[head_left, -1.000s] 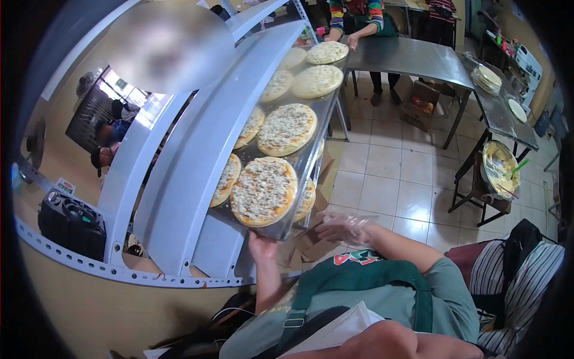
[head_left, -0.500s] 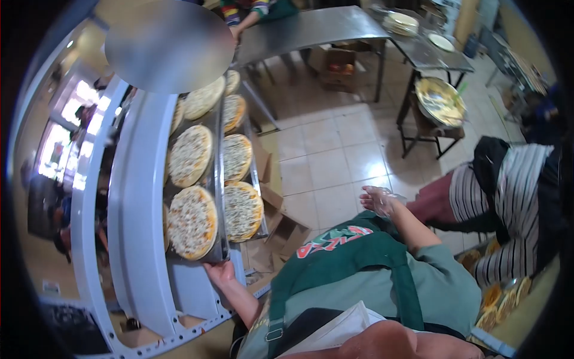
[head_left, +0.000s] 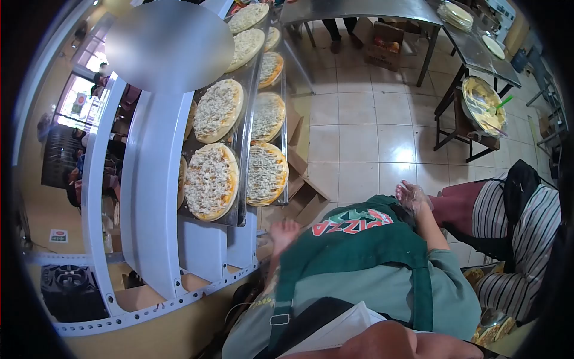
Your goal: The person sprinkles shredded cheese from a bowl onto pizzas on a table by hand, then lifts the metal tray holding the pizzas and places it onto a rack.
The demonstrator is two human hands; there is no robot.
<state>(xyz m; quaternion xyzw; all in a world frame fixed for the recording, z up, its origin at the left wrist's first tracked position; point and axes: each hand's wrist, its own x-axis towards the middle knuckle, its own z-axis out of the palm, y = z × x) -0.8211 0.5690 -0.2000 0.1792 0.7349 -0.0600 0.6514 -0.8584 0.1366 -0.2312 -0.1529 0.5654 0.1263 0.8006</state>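
Note:
My left hand [head_left: 283, 234] is beside my apron, apart from the trays, and is smeared by motion, so its fingers cannot be read. Closest to it is a metal tray [head_left: 230, 219] on the rack, bearing several cheese-topped pizzas, among them a front pizza [head_left: 210, 182] and one behind it [head_left: 219, 111]. Another tray next to it carries more, including a pizza with orange sauce showing [head_left: 266, 173]. On the other side, my right hand [head_left: 412, 196], in a clear plastic glove, hangs in the air by my apron [head_left: 353, 245], fingers loosely apart and holding nothing.
The white metal rack [head_left: 149, 197] fills the left side. Cardboard boxes [head_left: 308, 200] lie on the tiled floor beside the trays. A person in striped clothing [head_left: 526, 233] is close on my right. Farther off are a bowl on a stool [head_left: 481, 107] and metal tables [head_left: 365, 11].
My left hand has let go of the tray's edge and drawn back toward my body. The view has shifted, and the person at the far table is now mostly out of sight.

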